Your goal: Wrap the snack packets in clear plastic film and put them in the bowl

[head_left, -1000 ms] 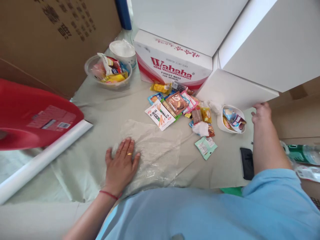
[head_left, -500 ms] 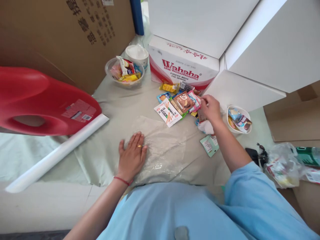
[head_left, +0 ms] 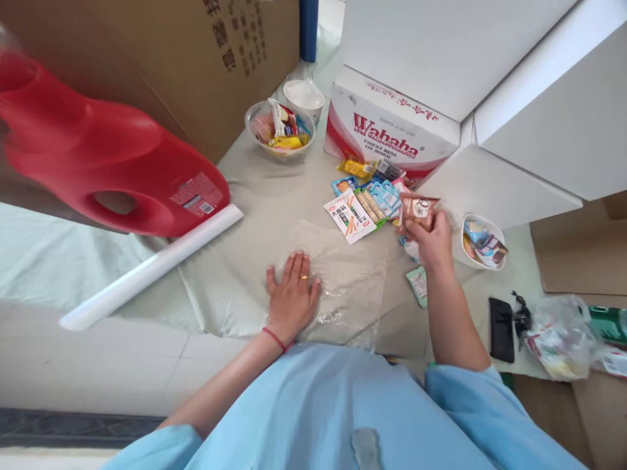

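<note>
My left hand (head_left: 292, 297) lies flat, fingers spread, on a clear plastic bag (head_left: 343, 287) spread over the pale green cloth (head_left: 235, 261). My right hand (head_left: 427, 234) is closed on a brown snack packet (head_left: 417, 209), lifted just above a pile of snack packets (head_left: 367, 202) in front of the Wahaha box (head_left: 386, 130). A white packet with orange sticks (head_left: 349, 217) lies at the near edge of the pile. A small green packet (head_left: 418, 284) lies beside my right forearm.
A white bowl of snacks (head_left: 482, 243) stands right of my right hand. A clear bowl of snacks (head_left: 279, 130) and a white cup (head_left: 304, 98) sit at the back. A red jug (head_left: 98, 163), white roll (head_left: 151, 267), black phone (head_left: 501, 329), plastic bag (head_left: 558, 336) and cardboard boxes surround.
My right hand went from the white panel's edge to the snack pile and has picked up the brown packet. The camera view shifted left. My left hand stayed on the bag.
</note>
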### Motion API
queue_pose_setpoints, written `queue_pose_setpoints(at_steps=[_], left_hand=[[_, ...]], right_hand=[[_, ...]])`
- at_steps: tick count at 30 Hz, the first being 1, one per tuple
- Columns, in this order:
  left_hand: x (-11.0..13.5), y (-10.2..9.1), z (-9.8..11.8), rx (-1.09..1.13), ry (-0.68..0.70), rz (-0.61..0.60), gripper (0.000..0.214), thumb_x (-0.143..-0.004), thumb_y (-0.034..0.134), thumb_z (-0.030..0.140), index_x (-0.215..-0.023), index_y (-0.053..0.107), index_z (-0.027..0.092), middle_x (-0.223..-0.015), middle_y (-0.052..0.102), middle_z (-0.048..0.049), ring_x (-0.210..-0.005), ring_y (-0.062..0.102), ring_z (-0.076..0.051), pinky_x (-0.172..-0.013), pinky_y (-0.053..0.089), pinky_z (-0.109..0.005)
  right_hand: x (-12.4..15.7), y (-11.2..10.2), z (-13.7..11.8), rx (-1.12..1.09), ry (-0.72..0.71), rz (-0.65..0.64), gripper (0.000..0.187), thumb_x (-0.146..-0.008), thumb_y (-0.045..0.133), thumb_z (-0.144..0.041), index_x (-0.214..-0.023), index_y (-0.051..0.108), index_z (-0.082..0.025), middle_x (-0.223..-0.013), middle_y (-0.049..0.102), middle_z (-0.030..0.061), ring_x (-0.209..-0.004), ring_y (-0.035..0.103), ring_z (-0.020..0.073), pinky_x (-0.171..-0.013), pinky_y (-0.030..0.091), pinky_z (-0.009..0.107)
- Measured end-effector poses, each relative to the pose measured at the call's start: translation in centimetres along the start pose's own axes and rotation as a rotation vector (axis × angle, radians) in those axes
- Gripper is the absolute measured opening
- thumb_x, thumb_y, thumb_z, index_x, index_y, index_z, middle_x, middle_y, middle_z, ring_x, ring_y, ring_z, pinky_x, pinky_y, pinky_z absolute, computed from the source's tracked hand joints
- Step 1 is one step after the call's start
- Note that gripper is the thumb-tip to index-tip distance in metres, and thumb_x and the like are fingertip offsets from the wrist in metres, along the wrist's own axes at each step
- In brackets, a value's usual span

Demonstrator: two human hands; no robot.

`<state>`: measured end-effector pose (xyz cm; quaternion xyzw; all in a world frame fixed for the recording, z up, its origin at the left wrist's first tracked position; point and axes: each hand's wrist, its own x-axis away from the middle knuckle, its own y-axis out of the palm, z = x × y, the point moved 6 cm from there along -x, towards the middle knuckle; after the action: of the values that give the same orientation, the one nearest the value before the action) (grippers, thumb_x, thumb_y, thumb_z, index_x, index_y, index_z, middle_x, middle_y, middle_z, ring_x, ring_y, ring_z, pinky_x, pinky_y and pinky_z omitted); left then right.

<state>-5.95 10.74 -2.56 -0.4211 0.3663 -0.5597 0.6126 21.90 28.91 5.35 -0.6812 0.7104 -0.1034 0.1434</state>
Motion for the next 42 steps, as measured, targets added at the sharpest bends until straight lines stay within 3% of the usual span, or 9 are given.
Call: queue_pose_setpoints(at_steps=[5,11,15,19,22,26,29,37,42], left_hand=[[0.0,0.0,-0.1,0.021,0.010,-0.028,0.065,-0.109,0.028,0.042,-0.164,0.040,0.010,-0.172,0.036,-0.0185,-0.161,0.034,-0.034,-0.129,0.011,-0.073],[0.7,-0.2,-1.0,0.014,0.154,-0.111,0.060,-0.111,0.026,0.040,-0.165,0.041,0.019,-0.171,0.041,-0.0143,-0.159,0.039,-0.031,-0.131,0.008,-0.070],[1.4,-0.2,-1.0,-0.039,0.186,-0.083,0.057,-0.111,0.030,0.041,-0.164,0.043,0.024,-0.174,0.035,-0.0128,-0.161,0.035,-0.031,-0.131,0.003,-0.070],[1.4,0.2,-1.1,-0.055,0.154,-0.073,0.059,-0.111,0.032,0.044,-0.165,0.042,0.023,-0.175,0.031,-0.0147,-0.162,0.032,-0.034,-0.129,0.002,-0.073],[1.3,0.3,-1.1,-0.051,0.164,-0.080,0.060,-0.110,0.033,0.044,-0.166,0.039,0.023,-0.174,0.032,-0.0157,-0.162,0.033,-0.034,-0.129,0.002,-0.074],[1.3,0.2,-1.2,-0.066,0.155,-0.072,0.063,-0.111,0.031,0.044,-0.169,0.033,0.018,-0.173,0.032,-0.0177,-0.162,0.033,-0.032,-0.129,0.000,-0.072],[1.3,0.2,-1.1,-0.066,0.157,-0.077,0.065,-0.111,0.028,0.043,-0.169,0.031,0.015,-0.173,0.032,-0.0190,-0.162,0.032,-0.032,-0.130,0.001,-0.071],[1.2,0.1,-1.1,-0.052,0.155,-0.077,0.064,-0.111,0.027,0.043,-0.169,0.032,0.015,-0.173,0.034,-0.0192,-0.162,0.034,-0.034,-0.129,0.003,-0.073],[1.1,-0.1,-1.5,-0.011,0.134,-0.094,0.065,-0.110,0.027,0.043,-0.168,0.033,0.014,-0.174,0.031,-0.0202,-0.161,0.034,-0.035,-0.130,0.008,-0.071]], right_hand=[[12.4,7.0,1.7,-0.420,0.470,-0.539,0.056,-0.072,0.091,-0.039,-0.120,0.067,-0.026,-0.116,0.076,0.0047,-0.094,0.073,0.0234,-0.078,0.064,0.038],[14.8,4.9,7.1,-0.424,0.561,-0.368,0.061,-0.072,0.091,-0.039,-0.126,0.068,-0.023,-0.123,0.077,0.0051,-0.104,0.073,0.0226,-0.092,0.061,0.035],[13.5,2.5,7.4,-0.229,0.446,-0.413,0.062,-0.076,0.087,-0.040,-0.132,0.066,-0.023,-0.131,0.076,0.0064,-0.116,0.072,0.0264,-0.106,0.057,0.044],[12.4,1.4,4.0,0.055,0.129,-0.231,0.058,-0.091,0.070,-0.038,-0.147,0.058,-0.026,-0.140,0.071,0.0091,-0.125,0.069,0.0302,-0.113,0.053,0.054],[13.3,3.4,0.6,0.324,-0.179,-0.221,0.054,-0.099,0.055,-0.029,-0.154,0.056,-0.030,-0.148,0.066,0.0102,-0.138,0.062,0.0307,-0.121,0.047,0.055],[16.5,8.3,-0.2,0.640,-0.428,-0.540,0.060,-0.098,0.053,-0.015,-0.157,0.055,-0.030,-0.161,0.055,0.0110,-0.153,0.046,0.0316,-0.130,0.031,0.062],[17.9,10.1,0.6,0.748,-0.458,-0.717,0.066,-0.096,0.067,-0.028,-0.159,0.050,-0.022,-0.170,0.041,0.0170,-0.160,0.032,0.0386,-0.129,0.022,0.072],[15.8,11.2,-0.5,0.820,-0.444,-0.681,0.054,-0.097,0.071,-0.027,-0.149,0.060,-0.027,-0.145,0.066,0.0150,-0.154,0.040,0.0366,-0.128,0.019,0.073],[16.4,10.9,0.2,0.784,-0.457,-0.641,0.051,-0.099,0.067,-0.026,-0.149,0.059,-0.025,-0.156,0.057,0.0170,-0.154,0.041,0.0375,-0.126,0.022,0.074]])
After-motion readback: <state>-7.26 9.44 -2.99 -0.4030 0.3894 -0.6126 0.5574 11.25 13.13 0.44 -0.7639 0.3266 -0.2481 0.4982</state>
